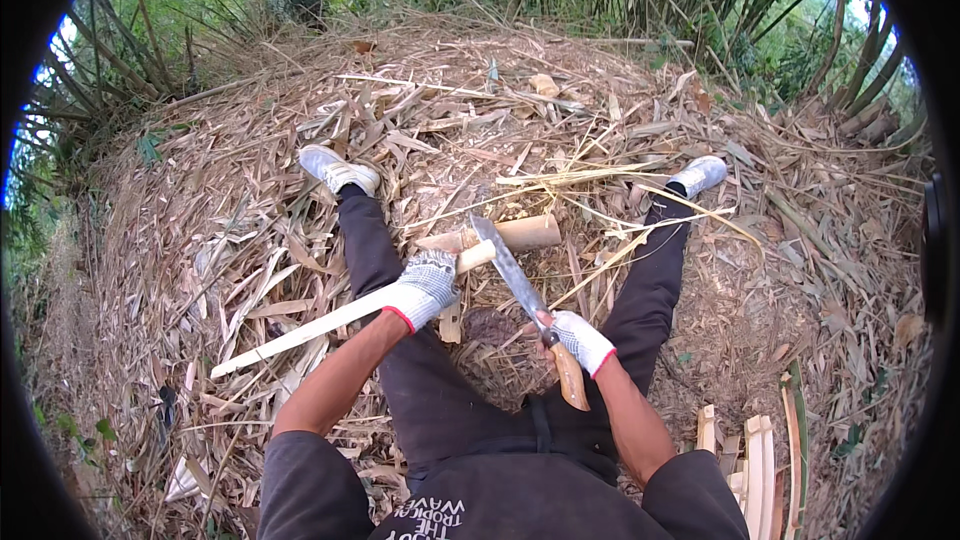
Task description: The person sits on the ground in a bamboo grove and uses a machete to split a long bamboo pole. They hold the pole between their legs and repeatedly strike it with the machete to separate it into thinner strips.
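Note:
A white dotted work glove with a red cuff covers my left hand (pixel 428 283), which is wrapped round a long pale bamboo strip (pixel 310 328). The strip slants from the lower left up to the middle, where its far end lies by a short bamboo log (pixel 528 232) on the ground. Gloved as well, my right hand (pixel 578 340) grips a machete (pixel 515 275) by its wooden handle. The blade points up and to the left, its tip close to the strip's far end and the log. Part of the log is hidden behind the strip and blade.
My outstretched legs (pixel 650 290) frame the work spot. Thin bamboo slivers (pixel 600 178) lie across my right shin. Split bamboo pieces (pixel 760 470) are at my lower right. Dry leaves (pixel 270 210) cover the ground, and bamboo clumps (pixel 650 0) stand at the back.

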Action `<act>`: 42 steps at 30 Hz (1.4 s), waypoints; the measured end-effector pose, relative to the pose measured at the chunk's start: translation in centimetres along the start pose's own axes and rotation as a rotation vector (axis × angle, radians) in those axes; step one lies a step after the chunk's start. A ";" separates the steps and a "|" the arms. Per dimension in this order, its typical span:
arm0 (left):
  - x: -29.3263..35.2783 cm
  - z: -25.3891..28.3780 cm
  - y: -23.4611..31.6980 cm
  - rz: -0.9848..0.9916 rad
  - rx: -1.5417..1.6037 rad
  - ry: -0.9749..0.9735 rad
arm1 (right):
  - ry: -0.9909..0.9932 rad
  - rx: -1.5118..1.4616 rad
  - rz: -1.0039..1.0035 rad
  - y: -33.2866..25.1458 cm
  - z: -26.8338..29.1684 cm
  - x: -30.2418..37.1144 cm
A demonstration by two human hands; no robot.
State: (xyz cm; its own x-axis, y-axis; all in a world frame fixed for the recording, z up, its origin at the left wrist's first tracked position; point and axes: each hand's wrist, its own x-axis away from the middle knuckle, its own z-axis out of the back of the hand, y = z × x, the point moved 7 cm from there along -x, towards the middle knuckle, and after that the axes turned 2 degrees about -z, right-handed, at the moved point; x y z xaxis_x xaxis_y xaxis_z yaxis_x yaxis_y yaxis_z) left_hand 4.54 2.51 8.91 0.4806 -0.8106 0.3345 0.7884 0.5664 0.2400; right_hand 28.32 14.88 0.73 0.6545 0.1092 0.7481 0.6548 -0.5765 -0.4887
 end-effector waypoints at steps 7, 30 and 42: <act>7.8 6.8 13.5 -0.246 -0.107 0.183 | 0.864 0.795 0.376 0.7 3.7 4.8; 20.1 0.5 -5.2 0.085 -0.021 0.263 | 0.295 -0.528 1.029 -9.4 2.3 21.1; 19.6 5.1 8.8 -0.059 0.332 -0.167 | 0.595 -0.064 0.640 -4.1 13.3 8.9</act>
State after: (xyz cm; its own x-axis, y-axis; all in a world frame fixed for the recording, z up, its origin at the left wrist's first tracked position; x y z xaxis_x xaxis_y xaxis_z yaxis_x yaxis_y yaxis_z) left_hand 18.90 -7.59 22.25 0.3469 -0.8237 0.4485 0.6326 0.5586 0.5364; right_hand 36.52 29.00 3.39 0.5713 -0.6813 0.4577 0.1950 -0.4290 -0.8820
